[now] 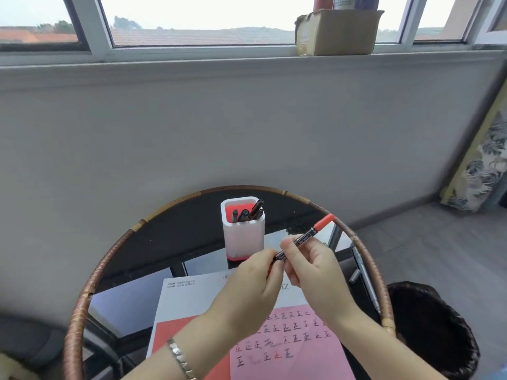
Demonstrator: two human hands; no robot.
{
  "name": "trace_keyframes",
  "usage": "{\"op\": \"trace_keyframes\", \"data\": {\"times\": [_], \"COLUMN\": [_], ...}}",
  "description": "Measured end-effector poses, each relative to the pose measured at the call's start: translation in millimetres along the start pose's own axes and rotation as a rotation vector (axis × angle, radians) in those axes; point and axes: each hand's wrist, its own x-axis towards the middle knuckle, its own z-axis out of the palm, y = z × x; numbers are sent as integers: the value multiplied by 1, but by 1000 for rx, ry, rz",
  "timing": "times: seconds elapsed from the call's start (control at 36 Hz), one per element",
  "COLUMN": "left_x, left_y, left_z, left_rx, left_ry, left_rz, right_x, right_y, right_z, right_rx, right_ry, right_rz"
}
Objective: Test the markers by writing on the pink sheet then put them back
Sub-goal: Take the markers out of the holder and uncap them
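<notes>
Both hands hold one marker above the table; it has a black barrel and a red cap at its upper right end. My right hand pinches the barrel near the middle. My left hand grips its lower end, which is hidden in my fingers. The pink sheet, covered with several rows of handwritten marks, lies under my wrists. A white pen holder with a red inside stands behind the hands and holds several dark markers.
The round glass table has a woven rattan rim. A white and red paper lies under the pink sheet. A dark wicker basket stands at the right, and a cardboard box sits on the window sill.
</notes>
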Motion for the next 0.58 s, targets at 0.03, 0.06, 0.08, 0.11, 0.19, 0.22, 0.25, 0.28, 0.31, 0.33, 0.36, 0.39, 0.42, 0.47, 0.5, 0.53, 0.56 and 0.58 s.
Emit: {"op": "trace_keyframes", "data": {"times": [0.03,0.06,0.08,0.11,0.19,0.22,0.25,0.28,0.31,0.33,0.36,0.39,0.42,0.47,0.5,0.53,0.56,0.58], "left_x": [-1,-2,-3,-4,-5,-4,-4,-3,-3,-3,-2,-2,-2,-2,-3,-3,-3,-3], "left_y": [-3,-6,-7,-7,-7,-6,-6,-6,-5,-4,-5,-5,-6,-10,-12,-12,-13,-13], "left_z": [1,2,3,3,2,1,0,-1,-3,-4,-5,-5,-6,-5,-5,-4,-4,-5], "left_rx": [42,75,86,71,-78,-115,-137,-157,-190,-228,-266,-307,-355,-422,-422,-416,-402,-380], "left_ry": [-3,1,9,14,3,-3,-11,-23,-41,-64,-85,-106,-129,-176,-196,-205,-199,-179], "left_rz": [19,36,53,63,58,56,56,55,49,38,27,10,-13,-53,-61,-69,-86,-119], "right_x": [-1,-2,-2,-2,-1,-1,0,0,0,0,0,-1,-2,-3,-3,-3,0,5], "right_y": [0,-1,-1,0,3,4,5,6,6,6,5,5,4,3,3,2,2,1], "right_z": [1,1,2,2,1,1,0,-1,-1,-1,-1,0,0,-1,-1,-3,-5,-7], "right_rx": [-7,-5,3,11,54,66,75,87,101,119,138,156,172,178,166,147,128,116], "right_ry": [-4,-9,-15,-24,-68,-81,-91,-100,-109,-116,-122,-128,-139,-169,-185,-200,-203,-179], "right_rz": [-14,-20,-21,-15,29,42,53,63,72,75,76,72,74,76,80,88,92,110]}}
